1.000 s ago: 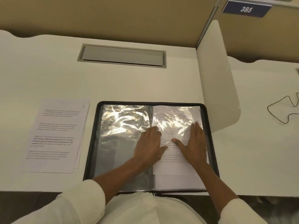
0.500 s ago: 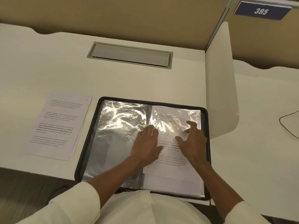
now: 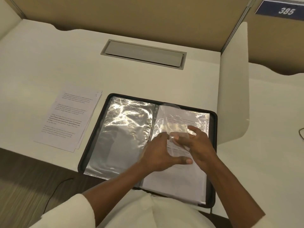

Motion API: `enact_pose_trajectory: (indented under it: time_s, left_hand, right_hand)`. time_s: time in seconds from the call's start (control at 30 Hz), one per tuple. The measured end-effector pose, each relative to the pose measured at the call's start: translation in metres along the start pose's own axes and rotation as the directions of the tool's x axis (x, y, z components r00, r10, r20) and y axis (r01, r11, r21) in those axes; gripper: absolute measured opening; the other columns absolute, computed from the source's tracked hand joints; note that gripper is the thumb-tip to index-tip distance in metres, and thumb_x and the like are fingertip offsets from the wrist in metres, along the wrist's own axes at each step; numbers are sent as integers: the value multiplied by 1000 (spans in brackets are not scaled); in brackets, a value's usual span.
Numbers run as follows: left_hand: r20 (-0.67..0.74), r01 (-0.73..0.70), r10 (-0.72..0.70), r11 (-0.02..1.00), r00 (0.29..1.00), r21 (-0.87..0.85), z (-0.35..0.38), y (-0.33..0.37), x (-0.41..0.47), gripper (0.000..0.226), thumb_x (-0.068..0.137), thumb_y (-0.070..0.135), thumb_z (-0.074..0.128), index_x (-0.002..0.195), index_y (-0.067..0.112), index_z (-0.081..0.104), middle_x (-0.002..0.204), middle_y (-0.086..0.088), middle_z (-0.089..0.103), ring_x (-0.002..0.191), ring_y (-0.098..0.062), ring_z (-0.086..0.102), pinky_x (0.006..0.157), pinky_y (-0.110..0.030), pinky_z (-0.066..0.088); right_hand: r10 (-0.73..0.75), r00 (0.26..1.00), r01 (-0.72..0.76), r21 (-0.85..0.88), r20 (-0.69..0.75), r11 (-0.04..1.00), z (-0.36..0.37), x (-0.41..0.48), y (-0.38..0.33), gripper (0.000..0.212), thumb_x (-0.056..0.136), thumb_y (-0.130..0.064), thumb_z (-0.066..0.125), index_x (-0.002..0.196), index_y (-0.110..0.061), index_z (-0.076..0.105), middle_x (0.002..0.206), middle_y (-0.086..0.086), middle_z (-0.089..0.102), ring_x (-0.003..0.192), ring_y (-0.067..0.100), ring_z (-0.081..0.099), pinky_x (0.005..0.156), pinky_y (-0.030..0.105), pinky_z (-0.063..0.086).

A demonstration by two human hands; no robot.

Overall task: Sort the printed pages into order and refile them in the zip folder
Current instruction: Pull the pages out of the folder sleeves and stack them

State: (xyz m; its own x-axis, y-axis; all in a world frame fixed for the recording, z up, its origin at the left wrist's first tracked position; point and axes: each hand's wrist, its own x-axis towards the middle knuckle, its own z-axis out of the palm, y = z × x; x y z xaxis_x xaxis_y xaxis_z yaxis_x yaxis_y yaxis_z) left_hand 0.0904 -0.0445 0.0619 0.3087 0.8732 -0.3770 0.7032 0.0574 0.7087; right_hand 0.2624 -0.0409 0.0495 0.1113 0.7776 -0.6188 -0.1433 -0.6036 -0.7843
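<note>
While the zip folder [image 3: 98,129] lies open flat at the near edge of the white surface [image 3: 49,63], a clear sleeve [image 3: 167,116] on its right half is lifted and curled up from the spine. The sleeve is pinched by the right hand [image 3: 199,145] — the thumb is seen blurred through the film, the fingers lie beyond it. The left hand [image 3: 158,155] is held open just beside it, fingers loosely spread and thumb stretched over the filed page [image 3: 172,181] beneath; whether it touches the sleeve cannot be told. The left half of the folder is covered by empty, glaring sleeves. A loose stack of printed pages [image 3: 69,119] is seen just left of the folder, slightly fanned. A grey cable hatch [image 3: 143,54] is set in the surface behind, and a white divider panel [image 3: 233,79] stands to the right.
</note>
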Motion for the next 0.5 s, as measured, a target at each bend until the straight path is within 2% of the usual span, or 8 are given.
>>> enact_pose_trajectory:
  time_s: [0.07, 0.1, 0.17, 0.23, 0.3, 0.37, 0.43, 0.5]
  left_hand:
    - [-50, -11, 3, 987, 999, -163, -3, 18, -11, 50, 65, 62, 94, 99, 41, 64, 92, 21, 69, 88, 14, 64, 67, -9, 48]
    - [-61, 10, -24, 976, 998, -216, -6, 23, -15, 47, 66, 57, 95, 94, 44, 59, 90, 24, 66, 86, 22, 61, 66, -6, 48]
    - [-66, 81, -106, 950, 992, -301, -10, 26, -19, 56, 67, 56, 95, 102, 45, 53, 98, 25, 64, 87, 20, 61, 68, -6, 47]
    - [-77, 201, -243, 911, 967, -359, -11, 21, -20, 67, 70, 56, 93, 119, 38, 51, 109, 22, 65, 94, 10, 62, 77, -17, 53]
    - [-120, 276, -367, 845, 923, -459, -14, 15, -20, 65, 73, 56, 89, 123, 35, 53, 112, 19, 68, 99, 2, 64, 86, -32, 58]
    - [-126, 283, -421, 773, 898, -568, -22, 14, -21, 74, 67, 76, 83, 124, 35, 58, 116, 18, 70, 106, -1, 67, 92, -38, 58]
    - [-108, 279, -427, 741, 897, -610, -32, 19, -22, 96, 57, 93, 77, 128, 30, 60, 117, 14, 73, 108, -5, 69, 96, -42, 58]
    - [-91, 317, -448, 746, 889, -586, -42, 22, -25, 97, 62, 81, 84, 133, 22, 52, 110, 15, 72, 103, -4, 69, 92, -39, 58]
  right_hand:
    - [-16, 999, 15, 34, 38, 999, 4, -3, -8, 87, 71, -19, 93, 147, -19, 52, 117, 7, 77, 100, 28, 78, 91, 47, 63]
    - [-19, 997, 12, 86, 77, 996, 6, -3, -10, 76, 79, -15, 88, 147, -18, 52, 115, 9, 78, 99, 28, 78, 92, 46, 62]
    - [-22, 981, -16, 196, 192, 981, 10, -4, -17, 62, 92, -18, 78, 147, -15, 50, 115, 17, 77, 104, 35, 77, 96, 49, 59]
    - [-52, 954, -35, 282, 294, 959, 14, -3, -18, 62, 97, -29, 72, 146, -4, 43, 123, 30, 71, 115, 47, 70, 109, 59, 50]
    - [-86, 923, -58, 356, 374, 933, 20, -1, -16, 80, 91, -45, 77, 146, -3, 39, 128, 38, 65, 122, 53, 63, 116, 65, 39]
    - [-119, 897, -64, 391, 426, 918, 27, -1, -13, 93, 83, -55, 82, 148, -7, 35, 125, 36, 67, 127, 53, 60, 118, 64, 38]
    - [-140, 876, -62, 396, 462, 916, 33, -5, -11, 85, 94, -57, 65, 153, -7, 29, 124, 34, 69, 129, 51, 60, 117, 61, 41]
    - [-144, 862, -53, 368, 486, 928, 41, -10, -9, 71, 105, -54, 40, 158, -10, 23, 129, 36, 65, 130, 47, 61, 116, 58, 41]
